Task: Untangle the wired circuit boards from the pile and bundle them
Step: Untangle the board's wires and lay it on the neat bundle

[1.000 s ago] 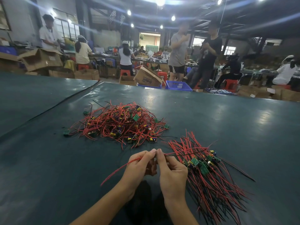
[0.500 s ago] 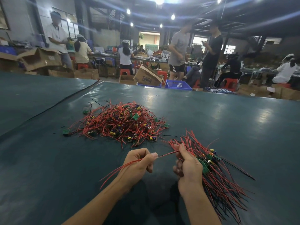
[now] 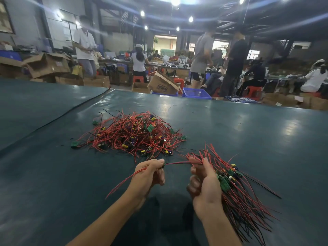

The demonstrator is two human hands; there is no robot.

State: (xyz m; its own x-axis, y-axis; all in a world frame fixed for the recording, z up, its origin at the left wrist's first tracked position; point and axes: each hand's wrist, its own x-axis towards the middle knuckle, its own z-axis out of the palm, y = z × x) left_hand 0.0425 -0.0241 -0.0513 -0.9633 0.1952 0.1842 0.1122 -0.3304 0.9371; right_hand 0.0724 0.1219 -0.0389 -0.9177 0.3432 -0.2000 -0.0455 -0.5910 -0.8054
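Both hands were raised over the table and apart, w/ a gap between them. L hand [image 3: 150, 174] was curled, fingertips pinching a wire pair [image 3: 179, 163], red & black, which ran taut across the gap to the R hand [image 3: 205, 185]. R thumb & forefinger pinched the other end of that stretch, w/ the rest of its fingers curled in. Red tails of the pair came out the back of the L fist and trailed down-left. A small dark bit sat at the L fingertips, too small to say if it was a board.

Just right of the R hand, partly behind it, lay the bundle [image 3: 245, 197]: wires roughly parallel, fanning toward the near edge, green boards grouped close to the R hand. Couldn't tell if the hand touched it.

Beyond the hands, centre-left, sat the pile [image 3: 134, 137], a red tangle w/ boards mixed in, apart from the bundle. One green board [image 3: 74, 144] lay at its left edge. All of this was on a dark green table [image 3: 53, 183].

Past the far edge were cardboard boxes [image 3: 48, 65], a blue crate [image 3: 197, 93] and people standing & sitting, blurred.
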